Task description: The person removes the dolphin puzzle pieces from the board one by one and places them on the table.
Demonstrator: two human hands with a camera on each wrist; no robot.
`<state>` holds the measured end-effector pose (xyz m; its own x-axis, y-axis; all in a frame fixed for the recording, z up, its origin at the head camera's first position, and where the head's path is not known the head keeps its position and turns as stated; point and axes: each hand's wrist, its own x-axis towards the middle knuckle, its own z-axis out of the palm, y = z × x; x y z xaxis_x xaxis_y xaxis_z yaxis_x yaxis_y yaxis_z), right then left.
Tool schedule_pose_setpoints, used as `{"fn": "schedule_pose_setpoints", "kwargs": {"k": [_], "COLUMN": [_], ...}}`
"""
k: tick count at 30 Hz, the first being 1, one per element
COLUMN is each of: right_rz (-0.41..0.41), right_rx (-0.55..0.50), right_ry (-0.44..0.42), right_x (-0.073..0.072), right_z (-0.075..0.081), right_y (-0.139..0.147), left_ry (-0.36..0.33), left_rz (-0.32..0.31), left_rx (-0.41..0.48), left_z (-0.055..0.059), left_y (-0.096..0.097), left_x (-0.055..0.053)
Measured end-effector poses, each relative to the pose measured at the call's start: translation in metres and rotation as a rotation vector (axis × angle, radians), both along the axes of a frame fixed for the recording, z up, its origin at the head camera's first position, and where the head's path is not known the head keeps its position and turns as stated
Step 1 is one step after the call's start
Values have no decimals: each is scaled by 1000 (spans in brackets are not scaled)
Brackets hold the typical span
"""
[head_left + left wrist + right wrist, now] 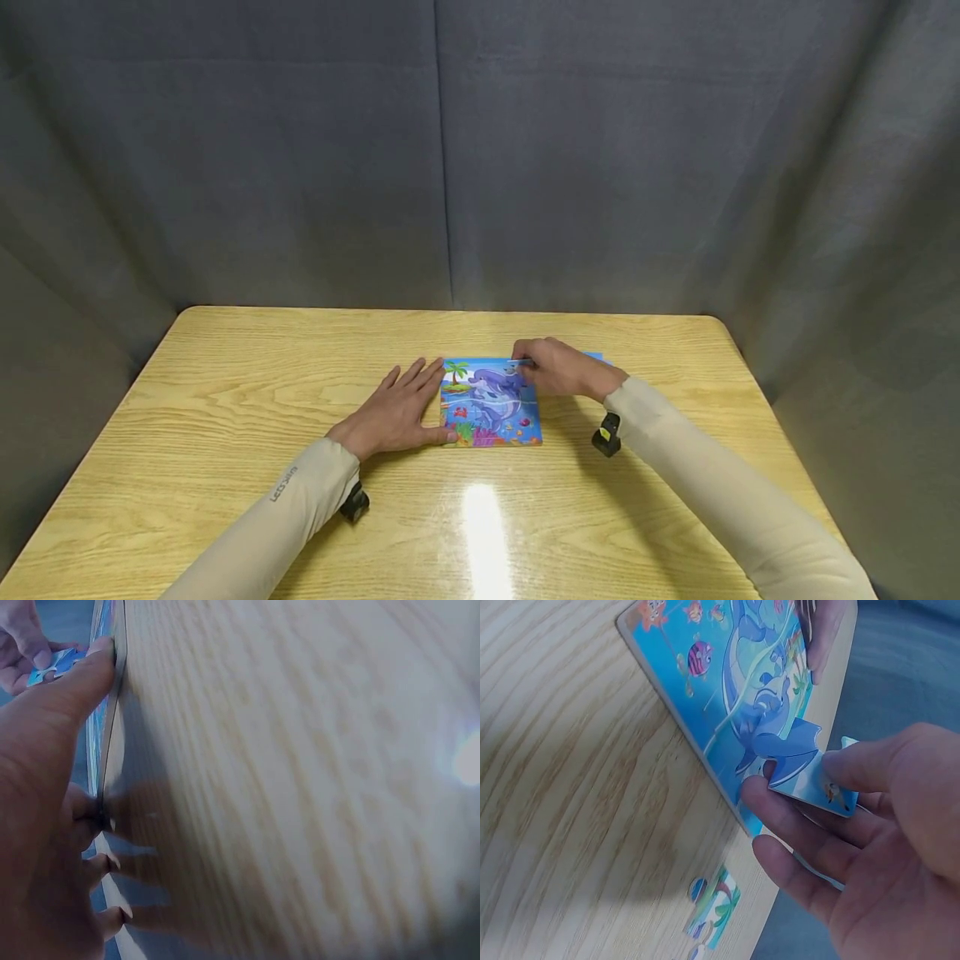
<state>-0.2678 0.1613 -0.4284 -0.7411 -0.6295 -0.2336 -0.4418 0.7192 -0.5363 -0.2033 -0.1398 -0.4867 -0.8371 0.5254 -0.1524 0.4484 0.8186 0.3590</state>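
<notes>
A jigsaw puzzle with two dolphins, a palm tree and a crab lies flat on the table. My left hand rests along its left side, fingers spread and straight, the thumb on the near left corner. Over the puzzle's far right corner, my right hand pinches a puzzle piece between thumb and fingers. Blue with part of a dolphin on it, the piece is tilted and overlaps the puzzle in the right wrist view. The left wrist view catches the same piece past the left thumb.
A loose puzzle piece with a palm tree lies on the table to the right of the puzzle, other bits beside it. Blue shows behind the right wrist. Grey curtains hang behind the wooden table and at its sides.
</notes>
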Motion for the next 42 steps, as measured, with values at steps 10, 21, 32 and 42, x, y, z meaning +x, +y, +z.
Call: {"fn": "schedule_pose_setpoints", "kwargs": {"k": [10, 21, 32, 42], "right_rz": [-23, -74, -122, -180], "right_rx": [-4, -14, 25, 15], "right_ry": [34, 12, 37, -1], "right_x": [-2, -6, -9, -10], "right_z": [0, 5, 4, 9], "right_y": [16, 39, 66, 103], "left_ry": [7, 3, 7, 8], "left_rz": [-1, 3, 4, -3], "left_rx": [-3, -7, -8, -9], "left_z": [-1, -1, 0, 1], "left_y": [-1, -2, -3, -2], "left_x": [-1, -1, -2, -2]}}
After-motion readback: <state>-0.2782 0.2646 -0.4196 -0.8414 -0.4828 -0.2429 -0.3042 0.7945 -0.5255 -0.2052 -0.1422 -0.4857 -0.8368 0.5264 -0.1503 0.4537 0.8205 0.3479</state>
